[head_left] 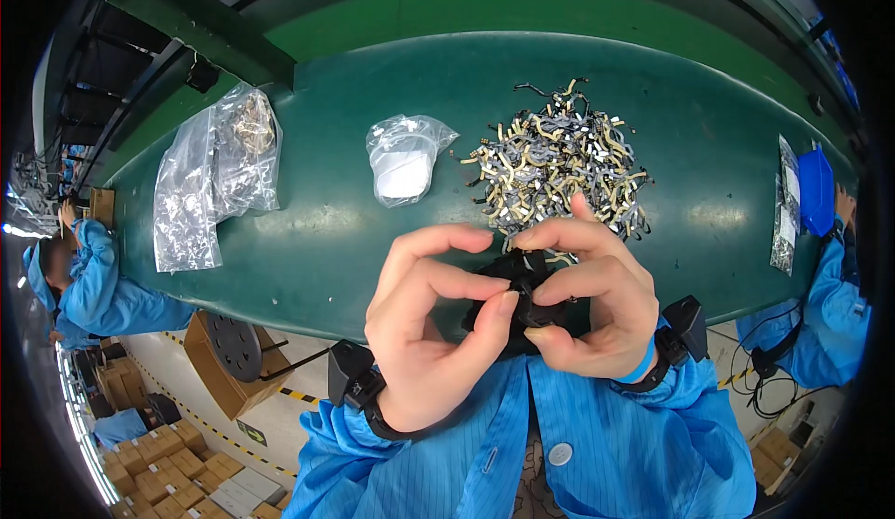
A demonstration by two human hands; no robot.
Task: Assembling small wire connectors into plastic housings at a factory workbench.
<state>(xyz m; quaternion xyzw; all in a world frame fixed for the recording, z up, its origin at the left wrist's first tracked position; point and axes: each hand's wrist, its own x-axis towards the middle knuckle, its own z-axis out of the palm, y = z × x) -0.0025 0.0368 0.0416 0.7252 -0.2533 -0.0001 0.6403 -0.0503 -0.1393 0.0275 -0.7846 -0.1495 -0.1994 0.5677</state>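
Observation:
My left hand [434, 323] and my right hand [597, 300] meet in front of my chest at the table's near edge. Thumb and fingers of both are closed in a pinch on a small black piece [524, 288], whose exact kind I cannot make out. More black material shows behind and below the fingertips, partly hidden by them. Just beyond my hands lies a large loose pile of short cable pieces [559, 170] in grey, black, white and pale yellow. Left of that pile sits a clear plastic bag [406, 160] with something white inside.
Larger clear bags [219, 179] lie on the green table [326, 230] at the left. A blue bin [817, 191] and a flat clear bag [785, 207] are at the far right. Co-workers in blue sit at both sides. A stool [233, 347] and cardboard boxes [154, 458] stand lower left.

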